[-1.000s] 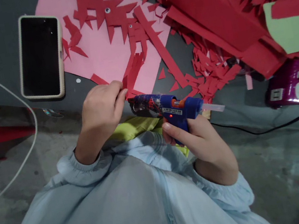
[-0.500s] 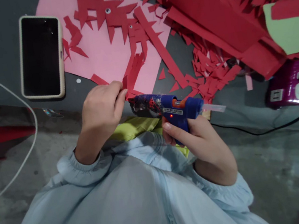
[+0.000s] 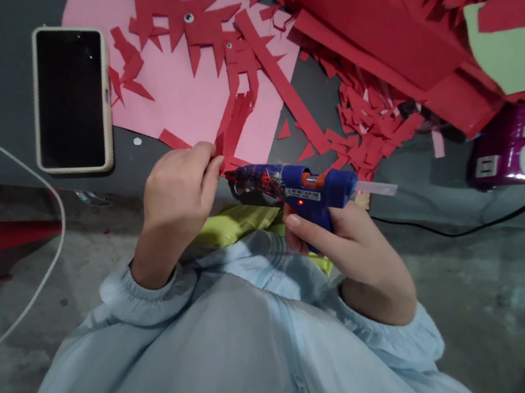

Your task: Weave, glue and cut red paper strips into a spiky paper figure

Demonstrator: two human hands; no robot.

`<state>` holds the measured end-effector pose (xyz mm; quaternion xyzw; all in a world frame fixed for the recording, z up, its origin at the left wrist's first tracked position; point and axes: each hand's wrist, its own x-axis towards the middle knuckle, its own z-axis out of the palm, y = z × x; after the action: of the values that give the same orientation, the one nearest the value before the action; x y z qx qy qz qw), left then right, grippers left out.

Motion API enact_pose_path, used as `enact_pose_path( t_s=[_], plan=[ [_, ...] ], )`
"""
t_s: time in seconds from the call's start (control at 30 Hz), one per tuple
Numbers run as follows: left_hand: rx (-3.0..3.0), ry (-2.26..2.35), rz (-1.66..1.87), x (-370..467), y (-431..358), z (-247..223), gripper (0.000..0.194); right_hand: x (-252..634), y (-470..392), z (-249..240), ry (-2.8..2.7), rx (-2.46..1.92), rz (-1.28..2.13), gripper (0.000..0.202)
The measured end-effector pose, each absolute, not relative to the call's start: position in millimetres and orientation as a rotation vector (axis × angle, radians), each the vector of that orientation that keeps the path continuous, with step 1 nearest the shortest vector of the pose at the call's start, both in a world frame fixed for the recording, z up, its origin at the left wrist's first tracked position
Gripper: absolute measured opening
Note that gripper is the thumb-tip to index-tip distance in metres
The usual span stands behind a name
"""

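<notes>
My right hand [image 3: 345, 236] is wrapped round the handle of a blue hot glue gun [image 3: 298, 183], whose small red light is lit; a clear glue stick [image 3: 377, 188] juts from its back. The nozzle points left, right by the fingertips of my left hand [image 3: 182, 183]. Those fingers pinch a small piece of red paper [image 3: 226, 162] at the table's near edge; my hand hides part of it. Just beyond lie red paper strips [image 3: 233, 127] on a pink sheet [image 3: 184, 95], along with spiky red cut-outs [image 3: 205, 30] bearing googly eyes.
A phone [image 3: 70, 98] lies at the left, near a white cable [image 3: 34, 170]. Right of the pink sheet are heaped red scraps [image 3: 376, 122], folded red paper [image 3: 379, 27] and a light green piece [image 3: 517, 57]. A purple power box [image 3: 510, 146] with a black cord [image 3: 452, 234] stands far right.
Almost nothing differs. Both hands, the glue gun and the red paper stay in place; the view has shifted very slightly.
</notes>
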<state>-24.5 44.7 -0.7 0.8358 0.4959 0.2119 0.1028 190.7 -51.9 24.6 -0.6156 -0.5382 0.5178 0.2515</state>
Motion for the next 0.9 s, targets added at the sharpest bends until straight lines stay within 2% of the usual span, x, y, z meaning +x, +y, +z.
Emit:
enact_pose_path(
  t_s=[0.37,0.63,0.9],
  plan=[
    [2.447,1.447,0.634,-25.0,43.0,0.9,0.028,200.1,-60.4,38.2,-1.108,-1.604,1.397,0.022],
    [2.493,1.183,0.669,-39.2,45.7,-4.7,0.032,206.0,-62.9,41.8,-0.928,-1.570,1.245,0.013],
    [2.542,1.051,0.663,-44.1,46.4,-9.5,0.035,201.7,-59.6,40.2,-0.955,-1.557,1.269,0.013]
  ],
)
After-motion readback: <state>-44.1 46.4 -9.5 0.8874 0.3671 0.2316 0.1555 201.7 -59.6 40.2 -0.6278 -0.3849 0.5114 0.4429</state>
